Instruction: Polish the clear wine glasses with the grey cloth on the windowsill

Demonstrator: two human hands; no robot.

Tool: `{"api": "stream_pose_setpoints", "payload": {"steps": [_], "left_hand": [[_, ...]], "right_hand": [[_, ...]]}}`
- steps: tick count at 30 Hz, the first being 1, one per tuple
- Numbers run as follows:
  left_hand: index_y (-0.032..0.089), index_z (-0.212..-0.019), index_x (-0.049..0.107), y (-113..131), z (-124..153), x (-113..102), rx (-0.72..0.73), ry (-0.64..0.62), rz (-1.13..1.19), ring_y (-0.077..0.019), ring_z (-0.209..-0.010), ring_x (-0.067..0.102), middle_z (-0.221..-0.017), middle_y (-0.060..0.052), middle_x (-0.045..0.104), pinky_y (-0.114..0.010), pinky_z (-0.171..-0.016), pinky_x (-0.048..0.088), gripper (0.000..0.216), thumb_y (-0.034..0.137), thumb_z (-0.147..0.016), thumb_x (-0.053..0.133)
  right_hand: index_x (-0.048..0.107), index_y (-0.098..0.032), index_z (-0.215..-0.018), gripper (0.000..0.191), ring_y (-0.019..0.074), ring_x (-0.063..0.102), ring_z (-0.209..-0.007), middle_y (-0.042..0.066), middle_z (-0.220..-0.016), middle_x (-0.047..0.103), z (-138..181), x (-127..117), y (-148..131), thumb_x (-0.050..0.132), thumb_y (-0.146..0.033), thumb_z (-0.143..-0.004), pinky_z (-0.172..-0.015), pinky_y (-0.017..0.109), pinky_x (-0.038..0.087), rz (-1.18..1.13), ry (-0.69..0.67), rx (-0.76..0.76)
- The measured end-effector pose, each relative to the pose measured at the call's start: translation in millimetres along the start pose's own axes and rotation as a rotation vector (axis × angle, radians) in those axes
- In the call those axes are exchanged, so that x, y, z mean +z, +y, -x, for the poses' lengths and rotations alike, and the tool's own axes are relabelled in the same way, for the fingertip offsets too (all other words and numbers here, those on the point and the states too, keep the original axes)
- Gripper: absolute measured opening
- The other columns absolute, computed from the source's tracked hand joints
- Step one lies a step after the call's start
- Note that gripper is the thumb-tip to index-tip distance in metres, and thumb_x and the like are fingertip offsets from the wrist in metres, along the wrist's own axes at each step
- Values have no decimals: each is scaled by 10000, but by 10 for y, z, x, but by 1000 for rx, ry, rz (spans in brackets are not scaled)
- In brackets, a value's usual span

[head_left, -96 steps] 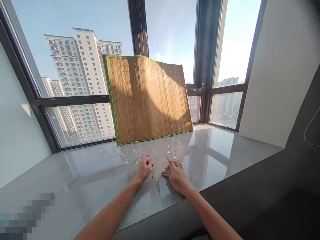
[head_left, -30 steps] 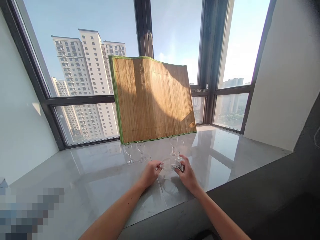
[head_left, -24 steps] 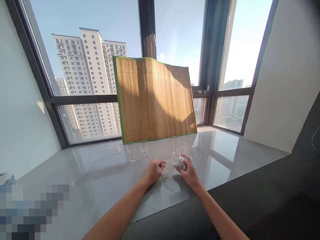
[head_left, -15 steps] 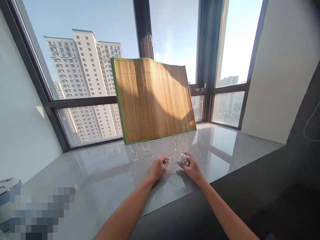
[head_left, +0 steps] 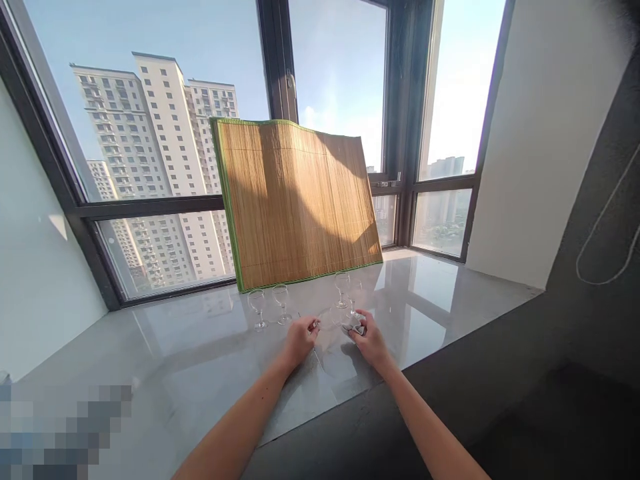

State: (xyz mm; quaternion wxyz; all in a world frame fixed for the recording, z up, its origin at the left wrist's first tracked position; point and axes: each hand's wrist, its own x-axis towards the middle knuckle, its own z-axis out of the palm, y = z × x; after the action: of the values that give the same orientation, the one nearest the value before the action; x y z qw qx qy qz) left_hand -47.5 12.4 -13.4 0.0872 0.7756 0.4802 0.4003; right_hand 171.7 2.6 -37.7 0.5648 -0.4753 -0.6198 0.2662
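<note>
My left hand (head_left: 301, 341) is closed in a pinch on a clear glass (head_left: 330, 319), whose faint outline lies between my hands just above the sill. My right hand (head_left: 370, 340) curls its fingers around a small greyish piece (head_left: 354, 328) beside that glass; whether it is cloth or another material I cannot tell. Upright to the left of my hands stand two stemmed glasses, a nearer one (head_left: 258, 308) and one beside it (head_left: 281, 303). Just beyond my right hand are two more, one stemmed glass (head_left: 342, 288) and a fainter glass (head_left: 355, 295) partly behind my fingers.
A green-edged bamboo mat (head_left: 300, 200) leans against the window frame (head_left: 280, 67) behind the glasses. The glossy grey sill (head_left: 200, 360) drops off at its front edge along the right. A white wall (head_left: 520, 147) closes the right side, with a cord (head_left: 580, 260) hanging beyond.
The view has shifted, so everything sits slightly farther left. My hands stay close together around the same things, with only small shifts.
</note>
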Motion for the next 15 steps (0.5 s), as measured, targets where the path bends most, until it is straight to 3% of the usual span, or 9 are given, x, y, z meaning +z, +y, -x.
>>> {"api": "stream_pose_setpoints", "payload": {"steps": [5,9,12,15], "left_hand": [[206,-1079,666,19,-12,-4,-77,18,-69,-146,-703,589,-761,-10,666,-240,-684,401,270,231,-838,548],[198,-1207,588,47,-58,-24,-164,173,-129,-146,-660,590,-730,1,650,-239,-642,394,352,269,-871,505],[205,-1177,597,70,-74,-26,-147,217,-142,-150,-670,594,-736,0,641,-234,-628,384,332,262,-866,496],[221,-1170,592,61,-56,14,-130,200,-119,-144,-654,586,-743,4,638,-227,-600,365,336,226,-848,495]], "right_hand": [[442,-197,-1249,549,187,616,-698,35,-883,659,-28,162,-111,588,-298,-729,-648,287,457,51,167,21],[410,-205,-1285,538,168,596,-675,19,-858,622,-132,437,-682,563,-306,-780,-624,270,444,41,368,-52],[409,-235,-1299,502,156,598,-716,13,-900,627,-250,585,-1126,528,-248,-811,-662,264,442,90,290,-246],[433,-259,-1291,498,185,609,-792,24,-939,644,-302,582,-1280,501,-187,-802,-685,281,439,255,172,-334]]}}
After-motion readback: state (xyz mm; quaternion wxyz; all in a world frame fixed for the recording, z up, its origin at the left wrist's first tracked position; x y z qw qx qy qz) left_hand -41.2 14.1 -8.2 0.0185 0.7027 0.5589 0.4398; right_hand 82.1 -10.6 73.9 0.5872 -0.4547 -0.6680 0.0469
